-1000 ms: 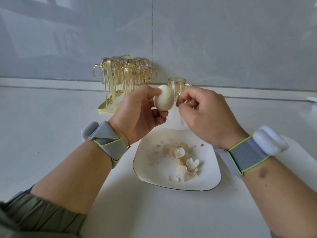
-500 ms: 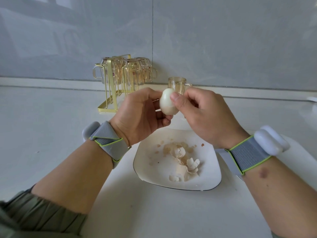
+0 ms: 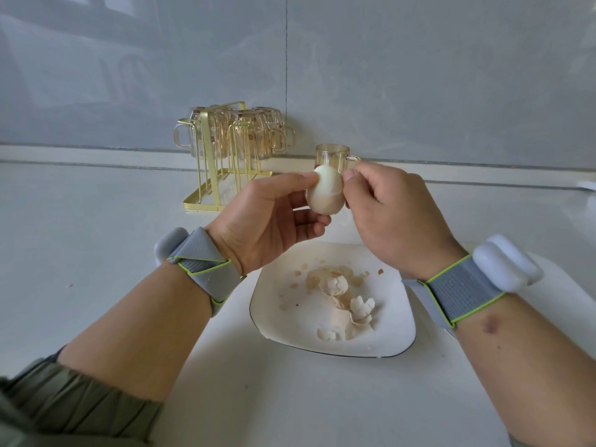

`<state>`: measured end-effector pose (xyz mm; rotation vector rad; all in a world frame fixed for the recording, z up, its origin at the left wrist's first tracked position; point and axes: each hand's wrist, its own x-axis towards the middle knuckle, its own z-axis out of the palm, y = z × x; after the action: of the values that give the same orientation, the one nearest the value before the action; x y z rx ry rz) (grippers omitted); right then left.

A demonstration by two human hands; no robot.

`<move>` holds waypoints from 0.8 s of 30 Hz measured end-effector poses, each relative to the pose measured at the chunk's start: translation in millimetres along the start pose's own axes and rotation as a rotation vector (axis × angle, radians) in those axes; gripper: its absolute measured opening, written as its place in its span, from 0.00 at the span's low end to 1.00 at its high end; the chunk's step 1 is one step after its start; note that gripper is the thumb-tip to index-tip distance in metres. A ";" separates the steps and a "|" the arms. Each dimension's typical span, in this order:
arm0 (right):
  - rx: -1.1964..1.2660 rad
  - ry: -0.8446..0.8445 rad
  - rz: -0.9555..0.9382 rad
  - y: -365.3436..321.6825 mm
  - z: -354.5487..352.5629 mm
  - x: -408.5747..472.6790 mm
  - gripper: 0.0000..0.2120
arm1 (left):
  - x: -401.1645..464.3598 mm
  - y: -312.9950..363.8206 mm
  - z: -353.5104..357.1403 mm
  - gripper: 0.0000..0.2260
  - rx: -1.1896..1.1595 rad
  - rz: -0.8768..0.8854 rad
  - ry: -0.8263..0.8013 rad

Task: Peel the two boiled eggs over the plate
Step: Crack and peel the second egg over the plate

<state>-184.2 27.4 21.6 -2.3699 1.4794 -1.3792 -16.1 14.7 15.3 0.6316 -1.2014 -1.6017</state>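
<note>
The left hand point(image 3: 267, 221) covers the near left side of the egg point(image 3: 325, 193), and its fingers curl beneath it, hiding the underside. The right hand point(image 3: 392, 217) hides the egg's right edge, so whether its fingertips pinch shell or only touch cannot be told. Both hands conceal the far edge of the plate point(image 3: 271, 314). The egg blocks the lower part of a glass mug point(image 3: 332, 154) behind it. Mugs crowded on the gold rack point(image 3: 206, 169) overlap, so their number is unclear. Both arms are cut off by the bottom edge.
</note>
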 end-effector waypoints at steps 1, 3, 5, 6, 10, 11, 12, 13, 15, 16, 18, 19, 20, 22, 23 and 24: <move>-0.006 0.005 -0.003 0.2 0.2 0.2 0.18 | 0.2 -0.6 -0.1 0.13 0.001 0.001 0.000; -0.009 0.011 -0.007 0.6 0.4 0.3 0.17 | 0.7 -1.7 0.0 0.14 0.035 0.015 -0.005; -0.002 0.009 -0.009 0.3 0.2 0.2 0.16 | 0.8 -3.0 0.9 0.15 0.097 0.034 -0.013; 0.004 0.004 -0.012 0.0 0.0 0.1 0.15 | 0.9 -3.5 1.1 0.16 0.118 0.040 -0.016; 0.024 -0.003 -0.022 0.3 0.3 -0.1 0.12 | 1.7 -4.1 0.5 0.21 0.128 0.036 -0.017; 0.023 0.004 -0.025 0.8 0.7 0.2 0.12 | 1.7 -3.9 0.6 0.21 0.132 0.032 -0.020; 0.017 0.015 -0.026 1.5 1.1 0.7 0.13 | 1.5 -3.3 0.7 0.20 0.136 0.029 -0.024; 0.009 0.029 -0.024 2.1 1.6 0.9 0.13 | 1.5 -3.0 1.0 0.20 0.139 0.026 -0.025; -0.001 0.061 -0.019 3.1 1.9 1.7 0.13 | 1.4 -2.5 1.2 0.19 0.141 0.023 -0.009; -0.007 0.074 -0.014 3.2 2.0 2.1 0.14 | 1.4 -2.3 0.8 0.18 0.140 0.023 0.005; -0.019 0.096 0.004 4.0 1.1 2.6 0.14 | 1.1 -1.8 0.7 0.18 0.130 0.021 0.028; -0.022 0.106 0.015 4.6 0.5 3.3 0.14 | 1.0 -1.5 0.5 0.17 0.114 0.015 0.031; -0.026 0.116 0.026 5.1 -0.1 3.8 0.14 | 0.6 -1.1 0.4 0.16 0.089 0.005 0.028; -0.040 0.135 0.045 5.4 -0.7 4.8 0.15 | -0.2 0.0 0.2 0.14 0.029 -0.015 0.010; -0.047 0.142 0.054 5.3 -0.8 4.8 0.15 | -0.3 0.2 0.1 0.14 0.012 -0.019 0.000; -0.053 0.143 0.061 5.0 -1.3 4.8 0.15 | -0.2 0.2 0.0 0.14 0.007 -0.019 -0.009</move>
<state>-187.9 21.6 23.3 -2.2784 1.6280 -1.5436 -15.9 14.9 15.5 0.6434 -1.2114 -1.6181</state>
